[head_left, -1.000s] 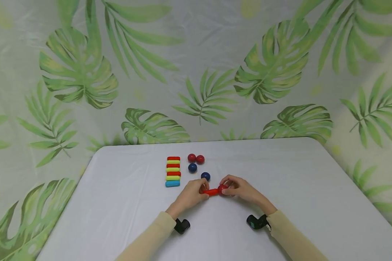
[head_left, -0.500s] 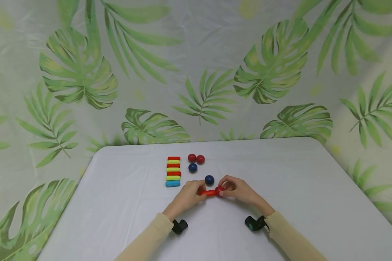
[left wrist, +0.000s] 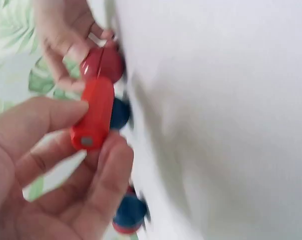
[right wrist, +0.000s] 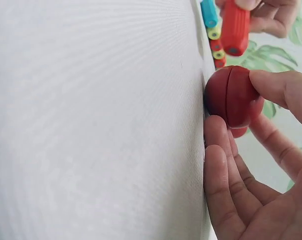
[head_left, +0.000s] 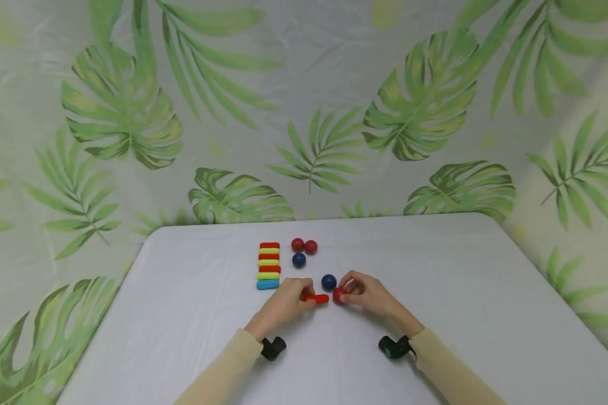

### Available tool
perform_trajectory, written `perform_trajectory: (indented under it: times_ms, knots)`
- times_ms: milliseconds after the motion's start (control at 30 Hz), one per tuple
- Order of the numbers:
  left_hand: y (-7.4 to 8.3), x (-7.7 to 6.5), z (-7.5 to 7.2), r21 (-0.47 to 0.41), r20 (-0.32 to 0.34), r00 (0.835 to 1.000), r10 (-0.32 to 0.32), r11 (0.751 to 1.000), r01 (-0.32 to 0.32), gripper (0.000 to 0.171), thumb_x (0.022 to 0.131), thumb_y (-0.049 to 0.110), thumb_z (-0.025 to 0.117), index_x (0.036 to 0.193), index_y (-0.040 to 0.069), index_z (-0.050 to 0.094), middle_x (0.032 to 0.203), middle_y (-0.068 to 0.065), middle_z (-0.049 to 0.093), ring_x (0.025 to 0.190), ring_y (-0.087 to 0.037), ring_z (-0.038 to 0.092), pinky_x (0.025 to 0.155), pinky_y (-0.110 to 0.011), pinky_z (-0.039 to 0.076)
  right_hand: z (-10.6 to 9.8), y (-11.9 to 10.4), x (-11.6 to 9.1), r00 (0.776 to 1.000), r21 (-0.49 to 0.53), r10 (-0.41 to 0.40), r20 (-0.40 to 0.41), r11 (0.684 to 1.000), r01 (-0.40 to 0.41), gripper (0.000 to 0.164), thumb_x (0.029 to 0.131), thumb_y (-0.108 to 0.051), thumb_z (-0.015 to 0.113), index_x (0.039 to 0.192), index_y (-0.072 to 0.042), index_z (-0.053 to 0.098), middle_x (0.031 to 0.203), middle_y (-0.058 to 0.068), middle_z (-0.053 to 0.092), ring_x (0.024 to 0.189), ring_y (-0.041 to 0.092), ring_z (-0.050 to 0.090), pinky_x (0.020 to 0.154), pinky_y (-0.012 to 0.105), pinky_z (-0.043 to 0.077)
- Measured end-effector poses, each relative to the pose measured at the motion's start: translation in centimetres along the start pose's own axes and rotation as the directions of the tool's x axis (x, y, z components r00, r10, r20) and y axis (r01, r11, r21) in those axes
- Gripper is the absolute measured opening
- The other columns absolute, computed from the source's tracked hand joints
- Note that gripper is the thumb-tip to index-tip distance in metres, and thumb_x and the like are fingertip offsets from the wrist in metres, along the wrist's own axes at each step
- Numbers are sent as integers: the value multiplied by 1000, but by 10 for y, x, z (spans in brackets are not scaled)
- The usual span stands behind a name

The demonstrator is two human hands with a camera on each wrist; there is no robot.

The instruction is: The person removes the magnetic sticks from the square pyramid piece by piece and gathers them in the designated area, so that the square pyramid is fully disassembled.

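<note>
Between thumb and fingers, my left hand (head_left: 286, 301) pinches a short red rod (left wrist: 95, 112) that has a small grey dot in its end face. My right hand (head_left: 372, 297) holds a red ball (right wrist: 233, 95) with a seam around it, thumb on one side and fingers on the other, low at the white cloth. In the head view a small gap separates the rod's free end from this ball. Just behind the red ball lies a dark blue ball (head_left: 329, 282), untouched by either hand.
Left of the hands, several red and yellow rods (head_left: 269, 263) lie stacked in a row, with a blue rod (head_left: 267, 284) at the near end. Two red balls (head_left: 304, 246) and another blue ball (head_left: 299, 260) sit beside them. A leaf-print curtain (head_left: 314, 152) hangs behind the table.
The rod's end was at the red ball; my left hand has drawn it away leftward. The nearer blue ball has shifted right and closer to me. My right hand moved slightly left with its ball.
</note>
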State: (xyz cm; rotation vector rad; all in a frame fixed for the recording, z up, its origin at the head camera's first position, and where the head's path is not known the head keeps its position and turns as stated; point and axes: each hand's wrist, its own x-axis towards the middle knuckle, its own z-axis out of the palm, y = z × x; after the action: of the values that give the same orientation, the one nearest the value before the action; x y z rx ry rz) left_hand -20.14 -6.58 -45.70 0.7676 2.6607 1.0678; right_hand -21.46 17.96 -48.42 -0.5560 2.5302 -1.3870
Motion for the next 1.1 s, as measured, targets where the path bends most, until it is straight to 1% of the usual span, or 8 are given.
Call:
perform_trajectory:
  times_ms: [100, 167, 267, 400, 600, 733, 967, 1100]
  knots:
    - [-14, -9, -15, -64, 9, 1000, 5, 998, -5, 6, 88, 10, 68, 90, 11, 63, 80, 5, 60, 75, -13, 54, 68, -25, 48, 0, 0, 0, 1000, 9, 8, -3, 1000, -8, 22, 86, -18, 71, 104, -11, 61, 88, 3, 60, 75, 19, 56, 66, 30, 46]
    - [-27, -16, -24, -64, -25, 1000, -12, 998, 11, 8, 87, 7, 70, 91, 11, 64, 82, 6, 60, 76, -12, 53, 69, -25, 48, -1, 0, 0, 1000, 27, 8, 6, 1000, -8, 22, 87, -18, 71, 105, -10, 60, 88, 4, 60, 74, 19, 56, 63, 29, 46]
    - [-42, -26, -34, -2, -106, 992, -61, 998, 61, 11, 84, 3, 72, 88, 10, 64, 79, 4, 57, 73, -14, 51, 65, -26, 46, -5, -2, -1, 1000, 74, 9, 27, 997, -11, 23, 88, -17, 69, 107, -7, 59, 89, 7, 60, 73, 21, 56, 61, 29, 49]
    - [-54, -33, -41, 89, -185, 976, -118, 987, 136, 13, 81, 0, 73, 83, 8, 64, 78, 0, 52, 71, -15, 48, 63, -27, 44, -12, -3, 0, 999, 139, 31, 30, 990, -35, 27, 89, -17, 68, 110, -4, 57, 92, 11, 60, 70, 25, 59, 62, 33, 53]
    - [-60, -34, -42, 155, -255, 959, -123, 974, 167, 14, 80, -1, 74, 82, 7, 63, 77, -1, 49, 71, -15, 47, 63, -28, 44, -25, -7, 14, 997, 185, 68, -38, 981, -59, 28, 91, -17, 65, 114, -3, 55, 96, 15, 58, 75, 33, 60, 64, 39, 54]
    - [-60, -34, -42, 157, -280, 953, -115, 974, 164, 15, 79, -2, 75, 81, 7, 62, 77, 0, 49, 70, -15, 48, 62, -28, 44, -27, -9, 32, 993, 159, 99, -71, 983, -87, 28, 91, -19, 65, 113, -5, 55, 98, 14, 59, 79, 27, 59, 64, 37, 54]
    - [-59, -33, -43, 135, -276, 953, -129, 976, 171, 15, 78, -2, 75, 82, 6, 63, 79, -1, 52, 72, -14, 52, 65, -28, 47, -17, -8, 63, 993, 58, 115, -42, 992, -112, 28, 91, -20, 66, 112, -3, 56, 96, 14, 60, 77, 21, 58, 64, 32, 53]
    - [-58, -34, -47, 71, -246, 956, -157, 981, 179, 15, 79, -3, 74, 84, 6, 63, 81, -2, 54, 74, -15, 54, 66, -28, 49, -13, -10, 70, 990, 8, 137, -26, 991, -137, 27, 92, -20, 66, 111, -4, 56, 95, 13, 60, 77, 20, 59, 67, 31, 53]
